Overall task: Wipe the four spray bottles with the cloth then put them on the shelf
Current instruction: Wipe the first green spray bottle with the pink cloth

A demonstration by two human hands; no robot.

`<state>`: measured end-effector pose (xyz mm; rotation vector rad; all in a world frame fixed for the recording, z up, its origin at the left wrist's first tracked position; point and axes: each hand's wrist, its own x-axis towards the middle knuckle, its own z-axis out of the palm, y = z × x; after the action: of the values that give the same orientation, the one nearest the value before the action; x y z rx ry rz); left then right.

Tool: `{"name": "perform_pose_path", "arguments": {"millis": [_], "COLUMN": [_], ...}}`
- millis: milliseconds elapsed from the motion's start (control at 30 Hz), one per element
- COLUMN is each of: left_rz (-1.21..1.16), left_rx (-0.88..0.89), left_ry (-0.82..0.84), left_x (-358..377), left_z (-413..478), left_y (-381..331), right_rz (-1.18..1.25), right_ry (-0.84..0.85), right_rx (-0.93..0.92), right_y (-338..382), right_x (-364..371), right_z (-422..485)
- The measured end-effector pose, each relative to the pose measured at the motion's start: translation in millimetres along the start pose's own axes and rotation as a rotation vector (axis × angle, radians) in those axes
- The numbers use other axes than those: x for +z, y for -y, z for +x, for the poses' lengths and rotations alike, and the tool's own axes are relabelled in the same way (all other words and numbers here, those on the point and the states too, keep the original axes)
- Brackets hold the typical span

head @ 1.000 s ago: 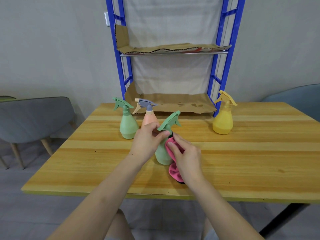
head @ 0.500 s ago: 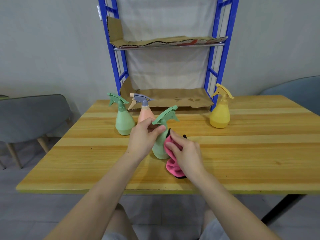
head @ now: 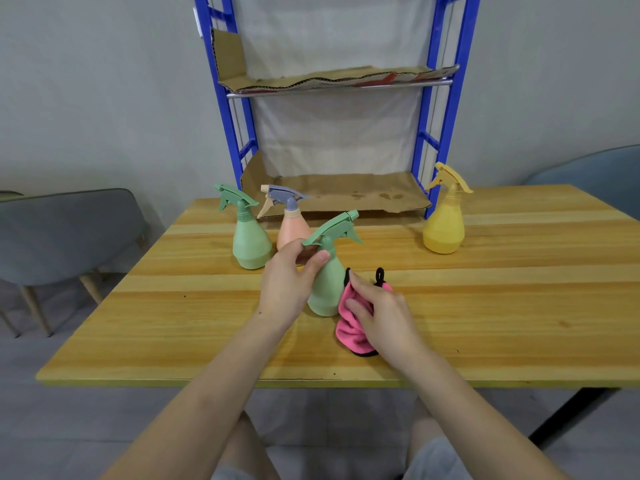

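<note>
While a person seated at a wooden table [head: 485,306] works on one of four spray bottles, the head camera looks down over both bare forearms. The left hand [head: 287,282] grips the near green bottle [head: 327,289] at its neck, just under the trigger head, with the fingers curled round it and the thumb tip showing against the front. The right hand [head: 381,313] holds a bunched pink cloth [head: 349,327] with a black edge, fingers curled over it and pressing it against the lower right side of that bottle. The cloth's lower end hangs to the tabletop, and a small black loop pokes up behind the hand. This bottle sits toward the middle of the table, closest of the four to the person.

Behind it and to the left, a second green bottle [head: 250,244] stands upright, with a peach bottle [head: 292,230] topped by a grey-blue sprayer just beside it; the left hand partly covers the peach one. A yellow bottle [head: 444,226] stands alone, well apart on the right, near the shelf's blue upright. The blue-framed shelf [head: 433,109] rises at the table's far edge against a pale wall. Its lower tier is lined with stained cardboard [head: 346,195] and its upper tier with another torn sheet. Grey chairs sit off both sides of the table, one at left [head: 69,230] and one at right [head: 595,164].
</note>
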<state>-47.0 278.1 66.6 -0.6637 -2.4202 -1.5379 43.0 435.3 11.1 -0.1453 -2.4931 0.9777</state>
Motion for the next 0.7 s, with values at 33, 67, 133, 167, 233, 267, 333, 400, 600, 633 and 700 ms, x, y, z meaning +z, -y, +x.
{"name": "perform_pose_path", "arguments": {"millis": [33, 67, 133, 167, 233, 267, 333, 400, 600, 633, 700], "left_rz": [-0.006, -0.012, -0.021, -0.025, -0.04, -0.048, -0.062, -0.085, -0.089, -0.086, -0.075], "left_rx": [0.001, 0.002, 0.0, -0.006, -0.022, -0.026, -0.028, -0.035, -0.044, -0.043, -0.045], "left_ry": [0.001, 0.003, 0.004, 0.004, 0.011, 0.014, 0.009, -0.002, -0.005, -0.001, 0.01], "left_x": [0, 0, 0, 0, -1, -1, -1, 1, 2, 1, -1], "left_z": [-1, 0, 1, 2, 2, 2, 0, -1, 0, 1, 3], "left_y": [0, 0, 0, 0, 2, 2, 2, 2, 1, 1, 2], "right_rz": [0.036, 0.078, 0.155, 0.183, 0.191, 0.161, 0.061, -0.001, 0.153, 0.197, 0.221], "right_ry": [-0.036, -0.073, -0.118, -0.127, -0.134, -0.131, -0.094, -0.041, -0.103, -0.112, -0.108], "right_rx": [-0.014, -0.037, -0.055, -0.049, -0.038, -0.032, 0.003, 0.059, 0.042, 0.038, 0.031], "right_y": [3, 8, 19, 24, 28, 27, 19, 11, 25, 30, 33], "right_x": [1, 1, 1, 1, 2, 3, 2, -1, 1, 3, 4], "right_z": [1, 5, 15, 19, 20, 17, 11, 7, 16, 21, 25]}}
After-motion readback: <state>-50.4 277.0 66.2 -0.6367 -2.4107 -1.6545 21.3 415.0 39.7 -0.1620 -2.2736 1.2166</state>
